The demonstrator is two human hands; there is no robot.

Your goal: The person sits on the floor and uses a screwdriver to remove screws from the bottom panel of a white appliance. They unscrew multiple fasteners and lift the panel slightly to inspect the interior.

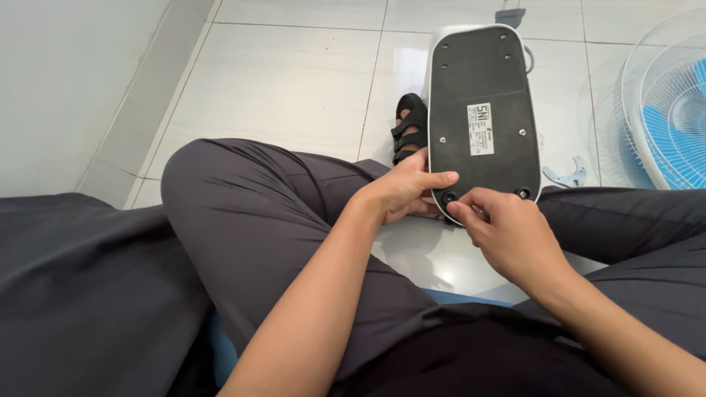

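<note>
Now both hands work at the near end of an upturned fan base (482,95) standing on the tiled floor (294,81).

Left hand (404,190) grips the base's edge, thumb laid across its dark underside — right hand (507,235) is curled, fingertips pinching at a round rubber foot (449,197).

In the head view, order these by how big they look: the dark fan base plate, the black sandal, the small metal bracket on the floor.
1. Dark fan base plate, clearly largest.
2. Black sandal, partly hidden, so unsure.
3. Metal bracket, smallest.
</note>
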